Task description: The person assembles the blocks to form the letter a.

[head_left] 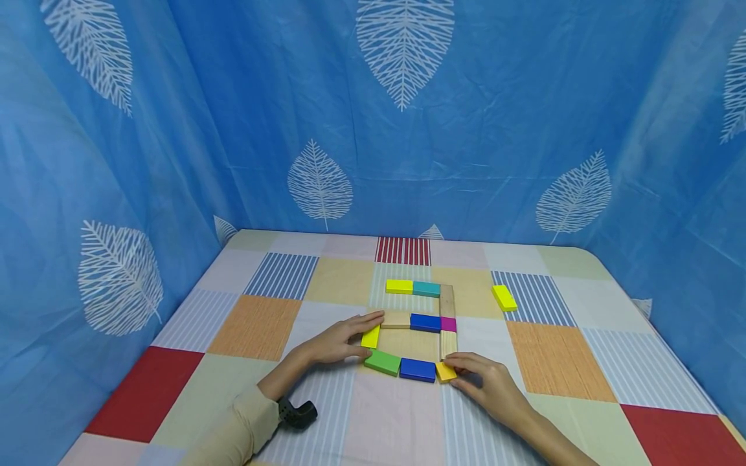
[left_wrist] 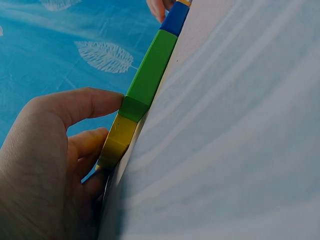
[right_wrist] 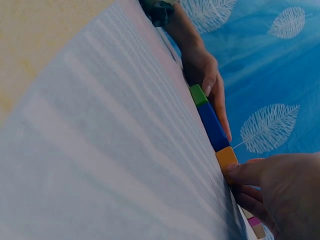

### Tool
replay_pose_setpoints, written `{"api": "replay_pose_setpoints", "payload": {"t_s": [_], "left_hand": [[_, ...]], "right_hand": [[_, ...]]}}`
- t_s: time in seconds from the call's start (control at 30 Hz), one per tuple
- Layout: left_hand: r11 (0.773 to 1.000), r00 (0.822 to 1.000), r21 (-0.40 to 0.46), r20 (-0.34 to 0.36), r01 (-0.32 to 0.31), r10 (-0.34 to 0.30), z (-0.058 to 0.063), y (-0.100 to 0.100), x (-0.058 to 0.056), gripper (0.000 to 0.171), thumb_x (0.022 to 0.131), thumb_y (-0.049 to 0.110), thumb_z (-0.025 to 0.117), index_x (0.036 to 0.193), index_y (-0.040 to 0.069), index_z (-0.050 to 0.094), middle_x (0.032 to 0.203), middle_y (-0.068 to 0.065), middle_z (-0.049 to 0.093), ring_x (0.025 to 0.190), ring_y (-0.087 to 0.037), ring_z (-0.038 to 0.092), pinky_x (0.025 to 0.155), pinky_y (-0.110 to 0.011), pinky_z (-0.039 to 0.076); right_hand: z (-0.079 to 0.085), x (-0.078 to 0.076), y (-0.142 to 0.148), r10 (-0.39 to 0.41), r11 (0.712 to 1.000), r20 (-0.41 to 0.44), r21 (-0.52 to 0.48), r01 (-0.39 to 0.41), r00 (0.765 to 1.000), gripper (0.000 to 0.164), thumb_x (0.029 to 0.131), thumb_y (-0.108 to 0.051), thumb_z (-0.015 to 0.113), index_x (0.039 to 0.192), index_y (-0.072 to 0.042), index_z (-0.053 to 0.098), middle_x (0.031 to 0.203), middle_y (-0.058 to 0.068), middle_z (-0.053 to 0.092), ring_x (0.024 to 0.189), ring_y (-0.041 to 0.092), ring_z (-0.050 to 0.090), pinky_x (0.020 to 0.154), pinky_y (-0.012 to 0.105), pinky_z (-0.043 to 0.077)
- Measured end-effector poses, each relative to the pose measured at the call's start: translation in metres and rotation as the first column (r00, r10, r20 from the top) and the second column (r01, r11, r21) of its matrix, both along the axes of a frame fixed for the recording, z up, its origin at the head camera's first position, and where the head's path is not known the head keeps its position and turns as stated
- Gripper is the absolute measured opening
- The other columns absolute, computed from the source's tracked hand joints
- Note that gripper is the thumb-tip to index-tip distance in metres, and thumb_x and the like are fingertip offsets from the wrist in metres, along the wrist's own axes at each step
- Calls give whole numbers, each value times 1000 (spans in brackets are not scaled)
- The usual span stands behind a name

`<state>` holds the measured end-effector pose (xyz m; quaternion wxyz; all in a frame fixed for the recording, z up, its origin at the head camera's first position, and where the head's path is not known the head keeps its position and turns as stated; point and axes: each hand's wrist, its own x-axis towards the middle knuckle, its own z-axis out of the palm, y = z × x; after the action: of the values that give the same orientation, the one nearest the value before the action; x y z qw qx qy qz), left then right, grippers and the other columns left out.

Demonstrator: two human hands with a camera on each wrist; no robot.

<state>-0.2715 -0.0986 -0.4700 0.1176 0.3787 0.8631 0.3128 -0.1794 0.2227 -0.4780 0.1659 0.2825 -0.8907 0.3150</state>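
Observation:
Flat toy blocks lie end to end in a figure on the patchwork cloth. My left hand (head_left: 335,338) is at its left side, the thumb touching the end of a green block (head_left: 382,362) and a forefinger reaching a pale wooden block (head_left: 396,320). Between thumb and forefinger lies a yellow block (head_left: 370,336). My right hand (head_left: 486,382) pinches a small orange block (head_left: 445,372) between thumb and fingers at the lower right corner. Beside it sits a blue block (head_left: 417,369). The right wrist view shows the thumb on the orange block (right_wrist: 227,157).
Further up stand another blue block (head_left: 425,323), a magenta block (head_left: 448,324), wooden blocks (head_left: 446,300), a teal block (head_left: 427,289) and a yellow one (head_left: 399,286). A separate yellow block (head_left: 504,298) lies to the right. Blue leaf-print curtains (head_left: 466,162) surround the table.

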Motion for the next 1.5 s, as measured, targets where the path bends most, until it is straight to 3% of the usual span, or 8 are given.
{"api": "replay_pose_setpoints", "payload": {"t_s": [0.33,0.67,0.9,1.0,1.17,1.27,1.4,1.5], "left_hand": [[1000,1000,9,-18,6,-6,1,-2,-1,68,86,39,53,146,18,28,151,10,19,138,-15,17,109,-46,17],[1000,1000,12,-19,9,-8,0,-3,-2,68,86,39,52,146,19,28,151,10,19,138,-16,17,108,-47,18],[1000,999,7,-21,24,-24,1,-5,-2,68,86,37,53,146,16,27,152,8,18,138,-15,15,109,-45,17],[1000,999,11,-22,23,-23,1,-5,-2,69,86,37,53,146,16,27,152,8,18,138,-15,15,109,-45,17],[1000,1000,13,-19,19,-19,-2,-5,-2,68,86,38,53,146,17,28,151,9,18,138,-15,16,109,-46,18],[1000,1000,15,-18,26,-26,-4,-4,-2,68,86,38,53,146,16,28,151,9,18,138,-16,16,109,-47,18],[1000,999,15,-24,26,-26,-4,-3,-1,68,86,39,53,146,16,28,151,9,19,138,-17,17,109,-47,18],[1000,999,8,-31,22,-22,-2,-3,-2,68,86,39,53,146,17,28,151,11,18,138,-17,16,109,-46,18]], "right_hand": [[3,-2,-1,10,1000,9,-5,-10,1000,39,70,-7,79,107,-13,69,110,-4,65,98,11,61,79,27,51],[23,-16,12,-62,997,-129,-47,56,990,42,66,-5,81,106,-9,69,107,0,65,98,21,62,87,9,40],[41,-47,33,-215,974,-107,-91,205,971,42,72,-10,79,112,-10,67,111,7,65,92,25,62,75,43,52],[40,-68,45,-279,955,-104,-130,265,955,40,76,-16,76,114,-12,66,113,10,63,94,29,60,75,48,50],[30,-102,69,-373,919,-27,-145,365,927,42,82,-23,71,120,-8,61,118,18,60,103,38,55,82,54,44],[23,-114,79,-398,910,97,-85,406,912,55,85,-30,67,129,1,51,124,27,51,111,46,48,88,57,40],[7,-123,87,-430,901,222,49,430,875,71,89,-38,59,137,9,34,130,35,40,110,46,47,87,55,41],[-1,-125,90,-433,901,215,65,429,875,66,91,-27,58,136,12,31,127,38,41,100,43,50,80,52,43]]}}
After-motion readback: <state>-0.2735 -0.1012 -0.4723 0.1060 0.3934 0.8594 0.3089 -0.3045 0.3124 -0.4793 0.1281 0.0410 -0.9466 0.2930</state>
